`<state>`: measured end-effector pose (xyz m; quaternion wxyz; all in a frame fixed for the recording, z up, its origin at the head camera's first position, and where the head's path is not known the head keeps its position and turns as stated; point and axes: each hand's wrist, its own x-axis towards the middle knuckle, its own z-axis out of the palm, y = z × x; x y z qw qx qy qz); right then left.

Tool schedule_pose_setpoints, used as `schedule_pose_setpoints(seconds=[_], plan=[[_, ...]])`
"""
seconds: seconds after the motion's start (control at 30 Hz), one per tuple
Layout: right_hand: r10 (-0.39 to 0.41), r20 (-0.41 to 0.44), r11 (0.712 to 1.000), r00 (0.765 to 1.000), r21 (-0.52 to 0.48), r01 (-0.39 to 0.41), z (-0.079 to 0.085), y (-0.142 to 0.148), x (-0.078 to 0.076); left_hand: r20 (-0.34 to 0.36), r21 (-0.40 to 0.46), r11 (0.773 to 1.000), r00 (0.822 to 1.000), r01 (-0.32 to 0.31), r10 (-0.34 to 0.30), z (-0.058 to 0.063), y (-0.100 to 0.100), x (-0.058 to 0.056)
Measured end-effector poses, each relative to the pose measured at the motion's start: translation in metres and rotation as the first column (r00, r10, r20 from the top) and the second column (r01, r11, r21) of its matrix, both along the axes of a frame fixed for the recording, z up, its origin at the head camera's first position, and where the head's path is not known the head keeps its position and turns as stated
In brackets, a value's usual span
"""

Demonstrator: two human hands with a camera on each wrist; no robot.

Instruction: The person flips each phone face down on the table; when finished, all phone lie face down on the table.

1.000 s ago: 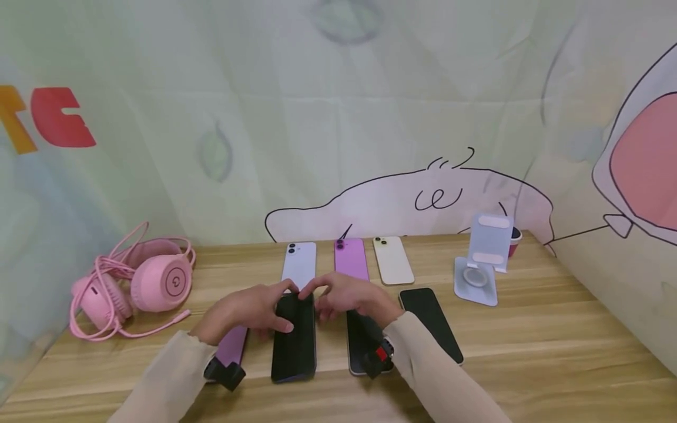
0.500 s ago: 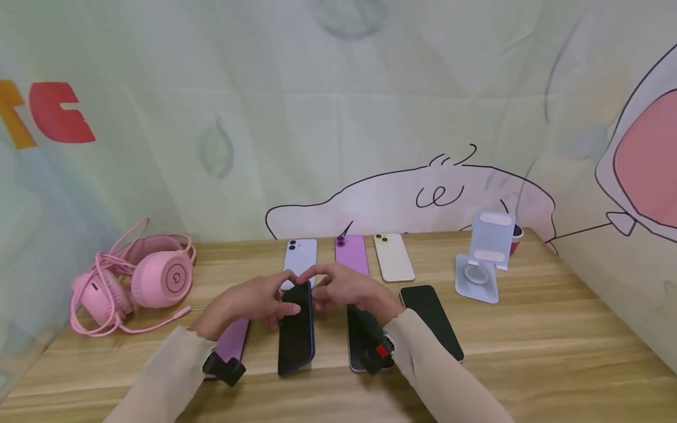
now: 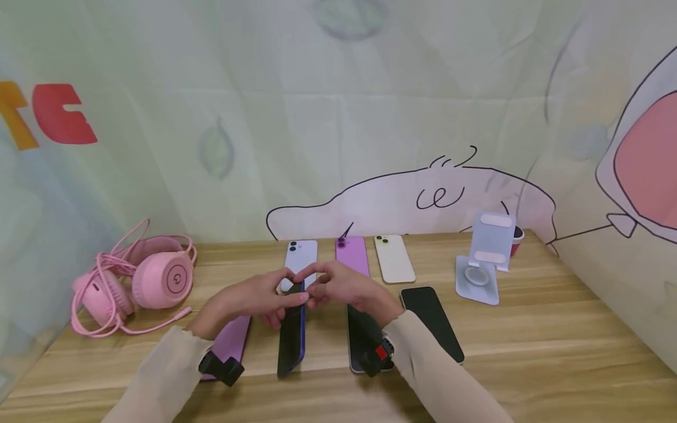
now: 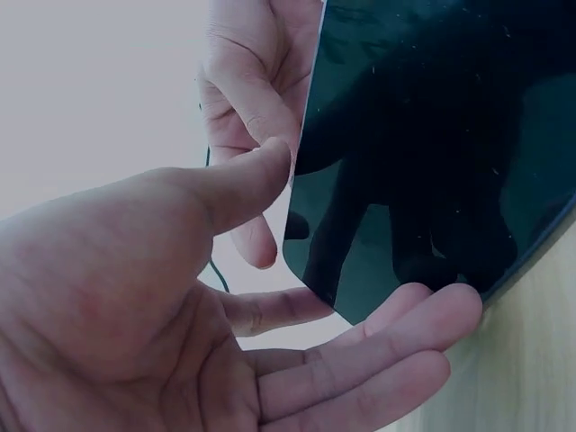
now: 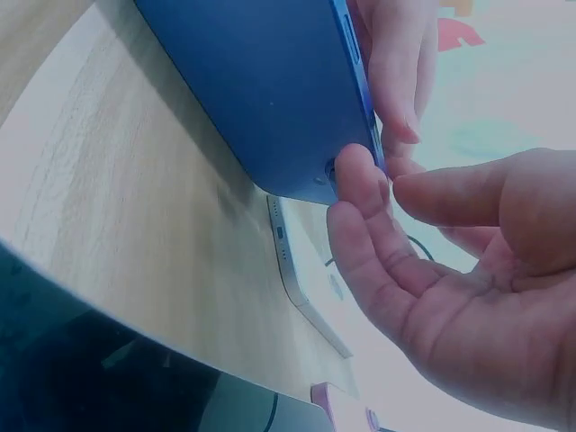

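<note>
A smartphone (image 3: pixel 290 343) with a dark screen and a blue back (image 5: pixel 261 99) is tipped up on its left long edge, its right side raised. My left hand (image 3: pixel 256 296) grips its far end, the thumb at the raised edge and the fingers around the far end and lower side. My right hand (image 3: pixel 344 288) pinches the same far corner, with fingertips on the back by the camera and the thumb close to the edge. The dark screen (image 4: pixel 423 135) fills much of the left wrist view. A light blue phone (image 3: pixel 302 255) lies face down just beyond both hands.
A purple phone (image 3: pixel 351 252) and a cream phone (image 3: pixel 395 259) lie at the back. Two dark-screened phones, one partly under my right wrist, the other (image 3: pixel 432 323) farther right, and a purple phone (image 3: pixel 234 341) flank the hands. Pink headphones (image 3: pixel 164 282) sit left, a phone stand (image 3: pixel 492 241) right.
The blue-backed phone has gone from lying flat, screen up, to tilted steeply, its right edge lifted. The left thumb has shifted right from the screen to that edge.
</note>
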<state>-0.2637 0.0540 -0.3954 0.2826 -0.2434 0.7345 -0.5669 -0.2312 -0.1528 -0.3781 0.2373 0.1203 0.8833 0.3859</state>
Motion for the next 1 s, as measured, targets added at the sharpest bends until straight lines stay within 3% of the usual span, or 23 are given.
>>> schedule_pose_setpoints(seconds=[0.67, 1.0], plan=[[0.068, 0.100, 0.993, 0.993, -0.105, -0.057, 0.002, 0.002, -0.003, 0.028, 0.030, 0.999, 0.999, -0.042, 0.041, 0.012, -0.003, 0.004], [0.095, 0.112, 0.994, 0.989, -0.063, -0.088, 0.002, -0.001, 0.000, 0.010, 0.018, 0.998, 0.998, -0.063, 0.063, 0.015, -0.008, 0.005]])
